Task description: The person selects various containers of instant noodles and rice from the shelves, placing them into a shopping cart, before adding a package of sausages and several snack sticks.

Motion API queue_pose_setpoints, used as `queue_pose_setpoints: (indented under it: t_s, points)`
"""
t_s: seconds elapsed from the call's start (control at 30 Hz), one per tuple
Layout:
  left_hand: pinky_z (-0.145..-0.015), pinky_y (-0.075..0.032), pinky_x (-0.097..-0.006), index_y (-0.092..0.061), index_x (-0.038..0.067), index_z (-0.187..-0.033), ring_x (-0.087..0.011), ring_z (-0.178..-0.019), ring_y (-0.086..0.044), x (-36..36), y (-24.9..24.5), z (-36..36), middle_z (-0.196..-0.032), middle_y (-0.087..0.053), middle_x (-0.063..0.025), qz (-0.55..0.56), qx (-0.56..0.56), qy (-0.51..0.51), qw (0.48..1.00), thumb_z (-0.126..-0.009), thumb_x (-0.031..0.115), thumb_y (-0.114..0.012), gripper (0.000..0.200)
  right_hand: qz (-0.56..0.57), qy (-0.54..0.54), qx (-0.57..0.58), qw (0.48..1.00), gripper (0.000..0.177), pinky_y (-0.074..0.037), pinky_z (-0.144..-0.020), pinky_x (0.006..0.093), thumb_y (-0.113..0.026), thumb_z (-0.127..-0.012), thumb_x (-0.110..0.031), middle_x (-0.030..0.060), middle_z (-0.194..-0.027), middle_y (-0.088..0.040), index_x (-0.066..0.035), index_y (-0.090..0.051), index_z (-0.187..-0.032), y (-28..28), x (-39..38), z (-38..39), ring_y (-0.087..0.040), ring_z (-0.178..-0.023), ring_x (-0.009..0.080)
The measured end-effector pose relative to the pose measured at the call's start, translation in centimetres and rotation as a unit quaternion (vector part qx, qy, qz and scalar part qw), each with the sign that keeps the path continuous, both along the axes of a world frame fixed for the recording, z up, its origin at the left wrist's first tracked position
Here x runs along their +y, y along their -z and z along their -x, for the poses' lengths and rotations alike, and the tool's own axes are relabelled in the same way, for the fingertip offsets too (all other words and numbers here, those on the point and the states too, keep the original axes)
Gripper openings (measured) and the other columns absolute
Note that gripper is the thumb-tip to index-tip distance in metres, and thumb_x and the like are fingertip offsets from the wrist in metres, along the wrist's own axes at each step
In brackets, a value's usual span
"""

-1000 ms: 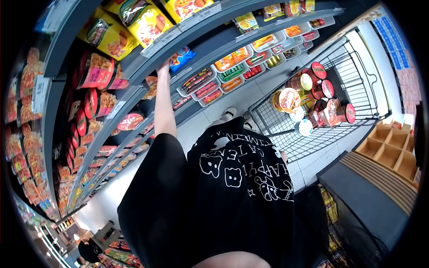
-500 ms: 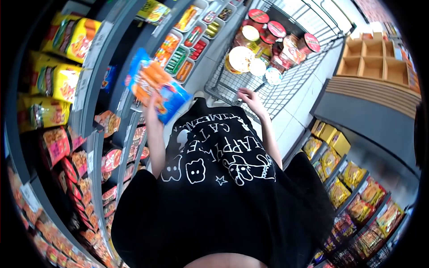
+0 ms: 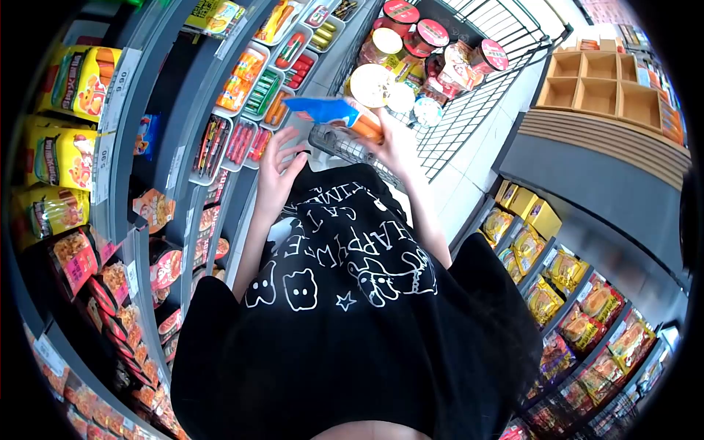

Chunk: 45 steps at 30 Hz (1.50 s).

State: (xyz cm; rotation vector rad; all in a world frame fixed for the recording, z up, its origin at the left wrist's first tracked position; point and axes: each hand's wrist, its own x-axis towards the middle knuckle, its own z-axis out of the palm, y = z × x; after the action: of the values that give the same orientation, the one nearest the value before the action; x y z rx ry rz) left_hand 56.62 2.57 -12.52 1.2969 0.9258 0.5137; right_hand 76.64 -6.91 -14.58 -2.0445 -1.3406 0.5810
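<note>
A blue and orange packet of sausages [image 3: 326, 111] is tilted in front of me, held at its right end by my right hand [image 3: 396, 147]. The near edge of the shopping cart [image 3: 345, 144] lies just under that packet. My left hand [image 3: 279, 170] is empty, its fingers apart and bent a little, below and left of the packet. Inside the cart are several red-lidded tubs [image 3: 430, 33], pale round-lidded containers [image 3: 372, 84] and some bagged food [image 3: 458, 66].
On the left, shelves hold yellow bags [image 3: 81, 81] and several trays of packed sausages [image 3: 242, 77]. To the right stand a wooden compartment display [image 3: 598, 92] and racks of yellow noodle packs [image 3: 529, 246]. Pale floor tiles [image 3: 462, 172] run beside the cart.
The sausage packet has passed from my left hand to my right hand and moved right, toward the cart. My left hand has let go and its fingers have spread.
</note>
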Motion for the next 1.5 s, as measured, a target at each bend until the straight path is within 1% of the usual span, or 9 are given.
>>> queue_pose_setpoints:
  t_s: [0.1, 0.4, 0.63, 0.83, 0.9, 1.0, 1.17, 1.33, 1.5]
  points:
    - [-0.084, -0.043, -0.0283, -0.043, -0.003, -0.117, -0.0189, -0.098, -0.055, 0.4, 1.1, 2.0, -0.113, -0.052, -0.0151, 0.027, -0.006, 0.003, 1.000, -0.083, 0.006, -0.055, 0.037, 0.066, -0.059, -0.153, 0.984, 0.036, -0.048, -0.066, 0.0384, -0.067, -0.062, -0.013, 0.0093, -0.080, -0.059, -0.010, -0.048, -0.091, 6.0, -1.2, -3.2, -0.059, -0.078, 0.0293]
    - [-0.084, -0.042, -0.0271, -0.048, -0.001, -0.113, -0.0163, -0.096, -0.056, -0.2, -0.1, 6.5, -0.107, -0.057, -0.0116, -0.040, 0.085, -0.132, 0.987, -0.083, 0.004, -0.052, 0.030, 0.425, -0.008, 0.006, 0.905, 0.032, -0.047, -0.079, 0.0394, -0.054, -0.076, -0.023, 0.0132, -0.097, -0.061, -0.016, -0.052, -0.107, 27.8, -3.8, -2.9, -0.058, -0.094, 0.0282]
    - [-0.081, -0.044, -0.0260, -0.051, 0.000, -0.109, -0.0139, -0.090, -0.058, -1.8, -1.6, 7.2, -0.101, -0.060, -0.0089, -0.042, 0.158, -0.156, 0.974, -0.082, 0.002, -0.052, 0.027, 0.399, -0.042, 0.071, 0.913, 0.037, -0.045, -0.079, 0.0408, -0.060, -0.070, -0.026, 0.0179, -0.094, -0.060, -0.008, -0.052, -0.102, 32.6, -1.6, -2.5, -0.057, -0.091, 0.0337]
    - [-0.082, -0.044, -0.0276, -0.053, 0.000, -0.106, -0.0156, -0.090, -0.059, -1.4, -0.9, 8.0, -0.097, -0.062, -0.0097, -0.096, 0.213, -0.141, 0.962, -0.082, 0.004, -0.053, 0.025, 0.452, -0.024, 0.029, 0.891, 0.094, -0.028, -0.099, 0.0443, -0.068, -0.065, -0.043, 0.0172, -0.129, -0.030, -0.007, -0.014, -0.133, 34.3, -1.5, -0.6, -0.032, -0.119, 0.0395]
    - [-0.082, -0.044, -0.0272, -0.052, 0.000, -0.108, -0.0143, -0.092, -0.058, -0.3, 0.5, 8.9, -0.098, -0.061, -0.0091, -0.116, 0.223, -0.133, 0.959, -0.084, 0.004, -0.051, 0.025, 0.426, -0.234, -0.021, 0.873, 0.082, -0.033, -0.094, 0.0442, -0.066, -0.071, -0.035, 0.0161, -0.129, -0.032, -0.008, -0.020, -0.134, 45.0, -4.2, -2.8, -0.037, -0.116, 0.0353]
    - [-0.083, -0.044, -0.0308, -0.051, 0.000, -0.110, -0.0190, -0.096, -0.058, 2.5, 4.0, 10.6, -0.101, -0.060, -0.0129, -0.140, 0.279, -0.107, 0.944, -0.082, 0.007, -0.054, 0.029, 0.490, -0.101, 0.232, 0.834, 0.072, -0.043, -0.079, 0.0404, -0.065, -0.074, -0.026, 0.0154, -0.128, -0.040, -0.008, -0.029, -0.134, 36.5, -1.8, -2.8, -0.044, -0.109, 0.0276]
    - [-0.088, -0.042, -0.0384, -0.047, 0.006, -0.116, -0.0330, -0.100, -0.053, 9.0, 15.8, 14.4, -0.113, -0.054, -0.0164, -0.319, 0.437, -0.075, 0.837, -0.076, 0.015, -0.056, 0.042, 0.377, -0.024, 0.274, 0.884, 0.065, -0.046, -0.066, 0.0290, -0.062, -0.071, -0.016, 0.0158, -0.103, -0.057, 0.000, -0.035, -0.128, 35.3, -3.8, -1.7, -0.055, -0.088, 0.0168]
    - [-0.086, -0.044, -0.0393, -0.040, 0.014, -0.125, -0.0309, -0.099, -0.056, 13.9, 17.7, 14.6, -0.107, -0.057, -0.0157, -0.190, 0.649, -0.011, 0.736, -0.075, 0.013, -0.054, 0.052, 0.288, 0.071, 0.393, 0.870, 0.054, -0.046, -0.074, 0.0295, -0.057, -0.072, -0.012, 0.0160, -0.097, -0.060, 0.005, -0.041, -0.121, 32.8, -7.7, -1.3, -0.058, -0.088, 0.0209]
    - [-0.086, -0.044, -0.0403, -0.042, 0.013, -0.123, -0.0313, -0.103, -0.053, 15.8, 25.3, 17.0, -0.113, -0.053, -0.0167, -0.297, 0.642, -0.139, 0.693, -0.086, 0.021, -0.041, 0.037, 0.344, 0.103, 0.183, 0.915, 0.046, -0.046, -0.074, 0.0289, -0.055, -0.070, -0.016, 0.0173, -0.094, -0.062, -0.001, -0.052, -0.114, 31.5, -12.8, -1.5, -0.060, -0.085, 0.0213]
